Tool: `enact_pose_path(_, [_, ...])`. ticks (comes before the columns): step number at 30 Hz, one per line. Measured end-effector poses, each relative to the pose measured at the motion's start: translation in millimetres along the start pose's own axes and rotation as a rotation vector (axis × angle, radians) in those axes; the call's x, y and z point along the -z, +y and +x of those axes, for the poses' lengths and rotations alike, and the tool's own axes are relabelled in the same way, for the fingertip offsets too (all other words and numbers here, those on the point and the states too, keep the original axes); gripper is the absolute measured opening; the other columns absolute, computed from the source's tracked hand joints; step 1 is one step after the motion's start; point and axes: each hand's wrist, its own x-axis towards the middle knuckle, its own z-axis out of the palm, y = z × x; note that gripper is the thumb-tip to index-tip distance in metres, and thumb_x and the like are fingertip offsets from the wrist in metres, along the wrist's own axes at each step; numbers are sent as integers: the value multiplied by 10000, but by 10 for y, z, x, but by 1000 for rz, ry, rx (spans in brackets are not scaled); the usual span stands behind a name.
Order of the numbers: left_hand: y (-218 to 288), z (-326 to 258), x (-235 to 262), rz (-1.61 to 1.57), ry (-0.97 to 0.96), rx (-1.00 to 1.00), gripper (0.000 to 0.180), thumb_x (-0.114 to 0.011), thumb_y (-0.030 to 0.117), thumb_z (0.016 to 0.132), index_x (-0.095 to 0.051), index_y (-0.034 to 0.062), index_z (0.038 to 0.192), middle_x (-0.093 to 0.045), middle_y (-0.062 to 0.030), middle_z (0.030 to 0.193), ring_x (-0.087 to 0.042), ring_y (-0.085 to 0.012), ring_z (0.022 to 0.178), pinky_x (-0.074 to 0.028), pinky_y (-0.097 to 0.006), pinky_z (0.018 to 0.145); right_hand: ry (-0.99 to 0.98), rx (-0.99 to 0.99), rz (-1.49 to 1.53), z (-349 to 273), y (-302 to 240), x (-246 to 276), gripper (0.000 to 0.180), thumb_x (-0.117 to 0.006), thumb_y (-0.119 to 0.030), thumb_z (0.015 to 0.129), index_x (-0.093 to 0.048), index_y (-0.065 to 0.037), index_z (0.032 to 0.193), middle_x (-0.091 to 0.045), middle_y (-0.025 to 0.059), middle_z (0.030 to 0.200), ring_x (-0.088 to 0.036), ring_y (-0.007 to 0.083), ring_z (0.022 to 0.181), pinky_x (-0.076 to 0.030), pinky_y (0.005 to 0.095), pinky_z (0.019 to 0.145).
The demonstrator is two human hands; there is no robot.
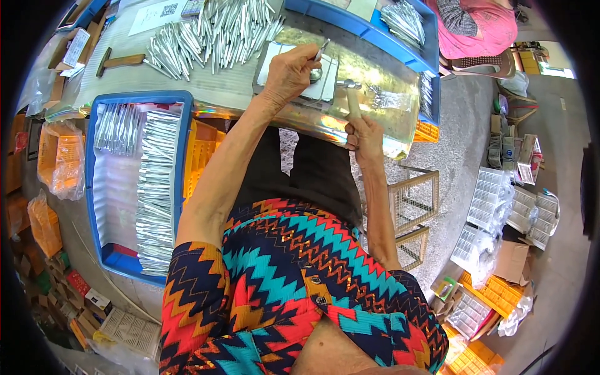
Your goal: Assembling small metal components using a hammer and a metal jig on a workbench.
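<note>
I see left fingers (307,55) pinching a metal rod (324,46), right fingers (352,131) gripping a hammer (354,104) over counter (219,90) edge; grey floor (461,115) rightward.

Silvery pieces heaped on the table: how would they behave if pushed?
The silvery pieces would probably slide over one another and spread, since they lie loose and crisscrossed. Each is likely stiff, looking slender, straight and metallic. Their shine suggests they may be slippery to pinch.

We could pass along the bench (215,94) just left of the pale-topped block (326,91); slender metal pieces (231,34) obstruct us behind-left of it, a blue tray (400,55) behind-right, a hammer (354,103) just right.
</note>
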Motion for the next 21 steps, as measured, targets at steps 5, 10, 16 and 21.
enact_pose_path(5, [19, 19, -5, 4, 57, -65, 141, -583, 12, 713, -448, 39, 742, -526, -99, 686, -532, -305, 629, -405, -333, 493, -39, 359, -202, -235, -525, -161, 195, -528, -205, 867, -512, -29, 784, -411, -37, 556, -322, 16, 431, -229, 174, 369])
enact_pose_path(10, [27, 12, -22, 5, 55, -64, 146, -592, 28, 715, -453, 45, 757, -528, -94, 697, -531, -303, 626, -397, -340, 488, -17, 747, -628, -376, -929, -266, 192, -546, -176, 850, -529, -12, 949, -459, 33, 556, -409, 73, 464, -332, 232, 419])
enact_pose_path(16, [-9, -11, -23, 28, 66, -69, 132, -595, 36, 718, -476, 51, 776, -540, -87, 702, -543, -298, 630, -409, -332, 489, 12, 1075, -960, -429, -1105, -382, 242, -585, -177, 815, -523, -23, 991, -532, 155, 618, -502, 243, 472, -391, 318, 441])
enact_pose_path(21, [15, -13, -20, 3, 56, -31, 122, -595, 14, 721, -493, 36, 783, -538, -101, 693, -525, -272, 604, -416, -299, 513, 10, 1128, -1167, -455, -1178, -415, 224, -586, -156, 810, -530, -30, 986, -530, 146, 602, -494, 234, 449, -383, 319, 425])
